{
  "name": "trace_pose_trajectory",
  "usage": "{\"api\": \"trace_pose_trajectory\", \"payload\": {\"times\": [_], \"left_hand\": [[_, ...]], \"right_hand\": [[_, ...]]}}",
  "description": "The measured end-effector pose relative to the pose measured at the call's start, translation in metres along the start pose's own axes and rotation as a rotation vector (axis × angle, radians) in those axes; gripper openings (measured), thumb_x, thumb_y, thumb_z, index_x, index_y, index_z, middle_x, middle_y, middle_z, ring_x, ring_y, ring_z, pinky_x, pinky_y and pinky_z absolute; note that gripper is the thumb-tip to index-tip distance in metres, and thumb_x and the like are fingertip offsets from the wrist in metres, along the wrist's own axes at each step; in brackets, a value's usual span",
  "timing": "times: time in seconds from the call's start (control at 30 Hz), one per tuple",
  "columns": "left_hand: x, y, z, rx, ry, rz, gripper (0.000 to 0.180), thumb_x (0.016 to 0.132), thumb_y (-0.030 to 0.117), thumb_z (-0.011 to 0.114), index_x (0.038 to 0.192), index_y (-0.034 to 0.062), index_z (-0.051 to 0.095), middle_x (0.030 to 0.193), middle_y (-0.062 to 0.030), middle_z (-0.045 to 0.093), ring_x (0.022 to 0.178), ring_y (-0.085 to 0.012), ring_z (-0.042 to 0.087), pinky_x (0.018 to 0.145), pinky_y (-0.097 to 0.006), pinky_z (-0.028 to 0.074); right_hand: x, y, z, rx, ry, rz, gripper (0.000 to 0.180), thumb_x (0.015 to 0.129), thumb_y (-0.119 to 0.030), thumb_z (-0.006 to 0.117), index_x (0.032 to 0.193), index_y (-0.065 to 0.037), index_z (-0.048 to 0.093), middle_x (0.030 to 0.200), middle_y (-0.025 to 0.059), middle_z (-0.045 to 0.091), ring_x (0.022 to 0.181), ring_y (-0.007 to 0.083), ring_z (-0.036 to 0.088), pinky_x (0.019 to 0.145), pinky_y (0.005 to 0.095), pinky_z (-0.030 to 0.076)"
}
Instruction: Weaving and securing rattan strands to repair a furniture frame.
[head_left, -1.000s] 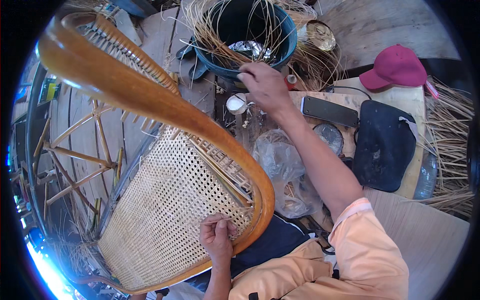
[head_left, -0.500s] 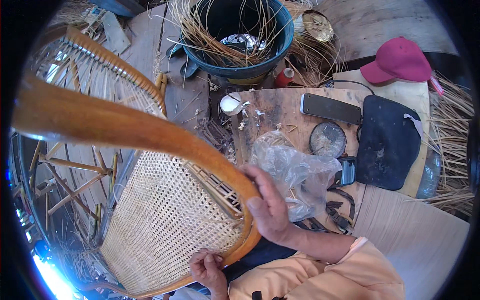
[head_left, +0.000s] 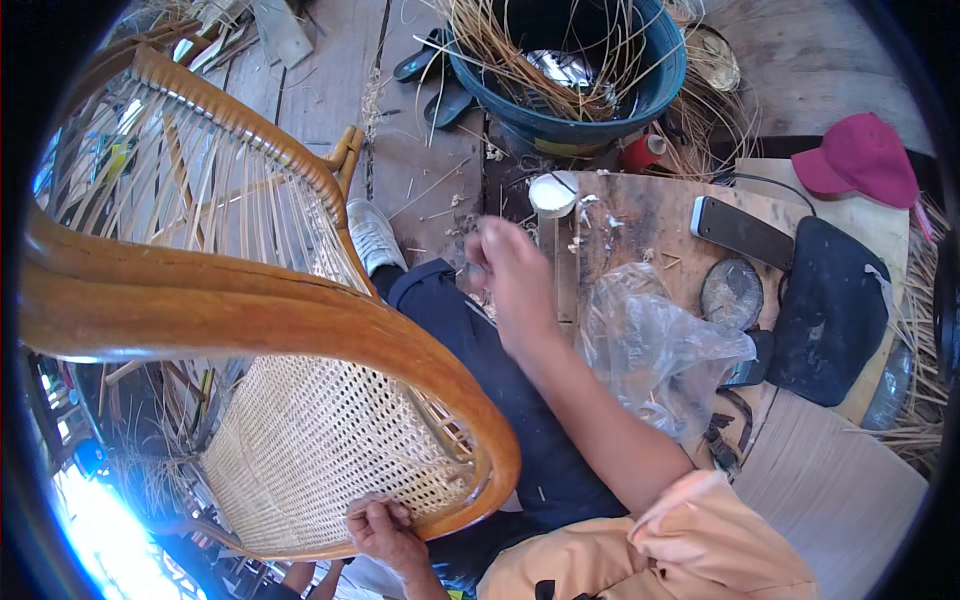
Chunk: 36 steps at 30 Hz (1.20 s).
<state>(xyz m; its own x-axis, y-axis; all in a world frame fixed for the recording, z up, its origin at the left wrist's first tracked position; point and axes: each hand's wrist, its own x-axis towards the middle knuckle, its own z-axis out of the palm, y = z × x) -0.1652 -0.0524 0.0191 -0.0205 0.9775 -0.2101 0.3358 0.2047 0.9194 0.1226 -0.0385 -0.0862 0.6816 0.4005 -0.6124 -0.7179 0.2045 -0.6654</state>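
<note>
A curved wooden chair frame crosses the view from the left and bends round a woven cane panel. At the panel's near edge, by the wooden rim, my left hand is closed with its fingertips pressed against the weave; what they pinch is hidden. My right hand is raised off the frame, above my dark trouser leg. Its fingers are curled and slightly blurred, and whatever they hold is too small to make out. Loose cane strands stretch from a wrapped wooden bar at the far left.
A dark bucket with coiled cane strands stands at the back. On a wooden board to the right lie a clear plastic bag, a phone, a black pouch and a maroon cap. A white cup stands at the board's corner.
My right hand has let go of the wooden rim and risen away from it. My left hand stays by the panel's near edge. The view has shifted left, showing my leg and shoe.
</note>
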Motion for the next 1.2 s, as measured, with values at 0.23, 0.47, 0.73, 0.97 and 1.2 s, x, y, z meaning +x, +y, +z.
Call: {"api": "trace_pose_trajectory", "payload": {"times": [0.23,0.47,0.73,0.97,1.2], "left_hand": [[-0.001,-0.002,0.022,0.076,0.002,-0.050,0.004,0.087,0.006,0.049,0.083,0.0073,0.048,0.070,-0.0033,0.052,0.046,-0.0060,0.043,0.039,-0.017,0.035],[-0.003,0.010,0.016,0.161,0.036,-0.240,0.006,0.085,0.005,0.051,0.086,0.0107,0.052,0.070,-0.0061,0.057,0.051,-0.0120,0.048,0.044,-0.023,0.041],[-0.005,-0.016,-0.015,0.145,-0.036,-0.242,0.008,0.087,0.014,0.060,0.091,0.0096,0.055,0.077,-0.0084,0.060,0.055,-0.0130,0.050,0.047,-0.024,0.043],[-0.007,-0.001,0.014,0.138,-0.062,-0.226,0.007,0.087,0.013,0.058,0.091,0.0084,0.054,0.079,-0.0096,0.059,0.056,-0.0134,0.050,0.048,-0.025,0.045],[-0.009,-0.014,0.016,0.147,0.014,-0.249,0.006,0.086,0.008,0.057,0.091,0.0092,0.053,0.079,-0.0098,0.058,0.055,-0.0136,0.049,0.048,-0.025,0.044]], "right_hand": [[0.181,0.145,-0.035,-1.498,0.373,-0.515,0.040,0.082,-0.022,0.058,0.118,-0.005,0.053,0.095,0.0116,0.063,0.081,0.0309,0.060,0.077,0.0383,0.048],[0.201,0.161,-0.040,-1.593,-0.288,0.245,0.038,0.084,-0.024,0.053,0.118,-0.007,0.052,0.101,0.0177,0.064,0.093,0.0360,0.062,0.083,0.0459,0.048],[0.235,0.174,-0.080,-0.877,0.845,0.371,0.038,0.090,-0.034,0.045,0.114,-0.006,0.055,0.113,0.0194,0.059,0.101,0.0370,0.059,0.082,0.0446,0.048],[0.284,0.232,-0.157,-1.146,0.957,0.234,0.033,0.084,-0.035,0.058,0.100,-0.006,0.062,0.099,0.0152,0.065,0.092,0.0317,0.064,0.076,0.0453,0.051],[0.226,0.174,-0.081,-1.219,0.691,-0.119,0.021,0.083,-0.024,0.054,0.090,-0.006,0.059,0.091,0.0202,0.063,0.085,0.0388,0.061,0.072,0.0480,0.047]]}}
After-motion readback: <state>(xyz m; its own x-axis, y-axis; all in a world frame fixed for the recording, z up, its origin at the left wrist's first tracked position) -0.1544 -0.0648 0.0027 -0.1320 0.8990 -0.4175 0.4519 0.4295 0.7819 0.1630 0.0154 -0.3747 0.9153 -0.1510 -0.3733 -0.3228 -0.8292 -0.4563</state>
